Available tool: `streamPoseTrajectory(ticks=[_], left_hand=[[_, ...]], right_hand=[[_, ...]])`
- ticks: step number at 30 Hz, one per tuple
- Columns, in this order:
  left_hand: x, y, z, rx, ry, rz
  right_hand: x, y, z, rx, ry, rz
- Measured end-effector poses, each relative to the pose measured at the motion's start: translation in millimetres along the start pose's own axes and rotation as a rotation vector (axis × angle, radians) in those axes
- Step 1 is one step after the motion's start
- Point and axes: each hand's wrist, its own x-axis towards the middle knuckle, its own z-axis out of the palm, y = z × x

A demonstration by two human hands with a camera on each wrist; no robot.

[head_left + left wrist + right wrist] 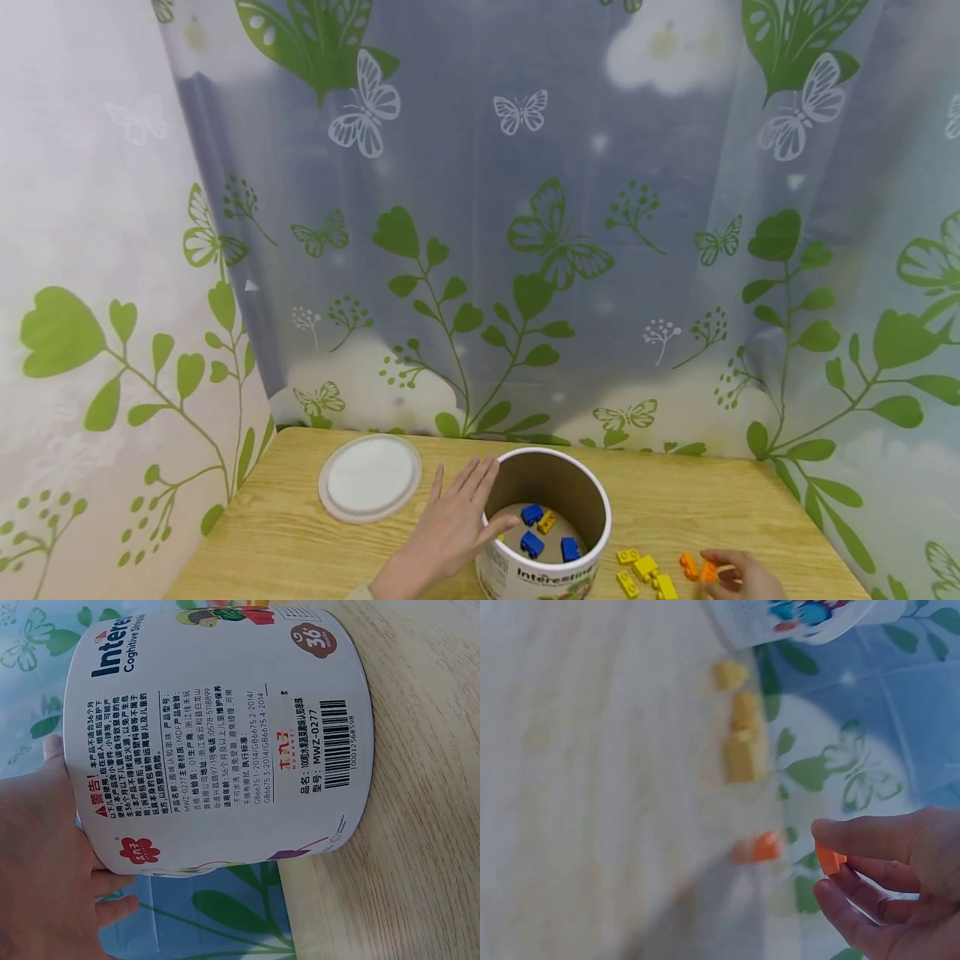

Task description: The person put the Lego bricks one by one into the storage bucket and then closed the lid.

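My left hand (453,525) rests against the left rim of a white round tub (498,575), its fingers straight and its thumb spread over the edge. Inside the tub lie several blue blocks (532,544) and a yellow-orange block (547,522). Off to the right, my right hand (742,577) pinches a small orange block (829,857) between thumb and fingers, above the table in the right wrist view. Another orange block (687,567) is on the table just left of that hand. Several yellow blocks (644,568) lie between it and the tub.
A round white lid (372,477) lies on the wooden table (690,492) at the back left. Patterned cloth (465,250) with leaves and butterflies hangs behind the table and along both sides.
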Motion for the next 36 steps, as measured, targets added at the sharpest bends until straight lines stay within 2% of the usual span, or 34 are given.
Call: streamPoseTrajectory(ticks=[3,9,19,28,36], left_hand=[[0.5,-0.4,0.7,0.004,-0.002,-0.004],[0.7,-0.7,2.0,0.013,-0.008,-0.011],[1.2,0.6,-1.0,0.007,-0.023,-0.018],[1.0,1.1,-2.7,0.009,-0.026,-0.017],[0.9,0.9,-2.5,0.023,-0.022,-0.012]], right_hand=[[-8.7,-29,-1,0.005,0.103,-0.006],[-15.1,-68,-8,-0.005,0.19,-0.074],[-16.6,-115,-13,-0.023,0.263,-0.187],[-10.0,-154,-10,0.011,0.359,-0.373],[0.3,-187,-2,0.066,0.362,-0.421]])
